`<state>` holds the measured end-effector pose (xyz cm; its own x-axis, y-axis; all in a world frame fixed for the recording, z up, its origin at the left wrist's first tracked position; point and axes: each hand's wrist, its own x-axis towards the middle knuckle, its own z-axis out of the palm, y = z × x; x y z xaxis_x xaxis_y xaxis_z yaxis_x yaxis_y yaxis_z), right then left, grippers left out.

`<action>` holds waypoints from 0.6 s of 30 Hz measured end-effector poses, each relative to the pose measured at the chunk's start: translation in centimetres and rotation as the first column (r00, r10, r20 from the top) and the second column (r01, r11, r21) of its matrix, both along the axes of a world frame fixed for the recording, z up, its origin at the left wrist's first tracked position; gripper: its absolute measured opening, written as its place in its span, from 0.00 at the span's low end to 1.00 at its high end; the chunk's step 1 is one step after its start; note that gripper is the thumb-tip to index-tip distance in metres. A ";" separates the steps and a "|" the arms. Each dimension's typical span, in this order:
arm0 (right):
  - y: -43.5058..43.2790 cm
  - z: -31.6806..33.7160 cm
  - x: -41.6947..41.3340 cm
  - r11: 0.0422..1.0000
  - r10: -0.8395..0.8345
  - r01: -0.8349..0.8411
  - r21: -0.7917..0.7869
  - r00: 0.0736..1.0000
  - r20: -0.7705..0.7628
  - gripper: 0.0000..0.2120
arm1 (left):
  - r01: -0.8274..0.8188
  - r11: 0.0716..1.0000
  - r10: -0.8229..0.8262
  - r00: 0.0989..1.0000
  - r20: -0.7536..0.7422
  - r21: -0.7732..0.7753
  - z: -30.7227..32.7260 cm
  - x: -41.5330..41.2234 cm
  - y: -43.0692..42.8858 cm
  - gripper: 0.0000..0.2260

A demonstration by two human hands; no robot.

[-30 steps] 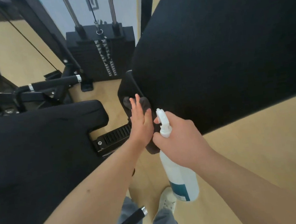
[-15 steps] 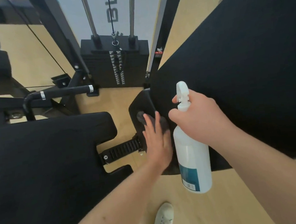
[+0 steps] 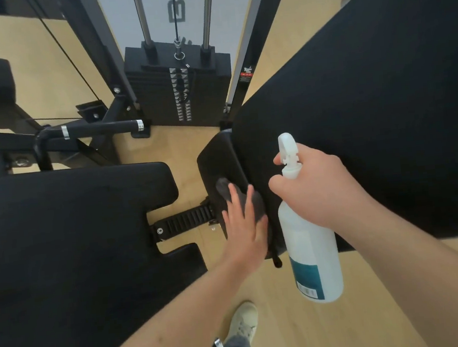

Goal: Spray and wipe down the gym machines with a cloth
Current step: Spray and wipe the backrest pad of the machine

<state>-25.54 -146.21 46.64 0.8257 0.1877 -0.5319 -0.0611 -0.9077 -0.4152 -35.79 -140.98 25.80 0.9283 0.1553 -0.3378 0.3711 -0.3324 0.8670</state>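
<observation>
My left hand (image 3: pixel 245 227) lies flat, fingers straight, pressing a dark grey cloth (image 3: pixel 225 189) against a small black pad (image 3: pixel 215 160) of the gym machine. My right hand (image 3: pixel 317 190) grips the neck of a white spray bottle (image 3: pixel 309 252) with a teal label; the bottle hangs upright just right of the left hand, its nozzle pointing away from me. A big black back pad (image 3: pixel 371 120) fills the right side behind the bottle. Most of the cloth is hidden under my palm.
A wide black seat pad (image 3: pixel 69 244) fills the left. A toothed adjuster bar (image 3: pixel 183 222) joins it to the small pad. Behind stand the weight stack (image 3: pixel 180 91), guide rods and a black handle (image 3: pixel 100 129). My shoe (image 3: pixel 243 321) stands on the light wood floor.
My right hand has lifted the bottle higher and to the right, beside the back pad. My left hand has slid the cloth slightly down the small pad. The view has tilted upward.
</observation>
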 end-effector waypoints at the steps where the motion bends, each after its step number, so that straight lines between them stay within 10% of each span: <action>1: -0.3 0.2 -0.2 1.000 -0.005 0.005 -0.010 1.000 0.005 0.08 | 0.035 0.999 -0.036 0.999 -0.025 -0.021 0.3 -2.0 -1.4 0.29; 18: -0.8 -0.1 -0.6 0.998 0.036 -0.035 -0.059 0.999 0.020 0.10 | -0.355 0.934 0.343 0.926 -0.158 -0.053 -0.9 4.6 1.4 0.25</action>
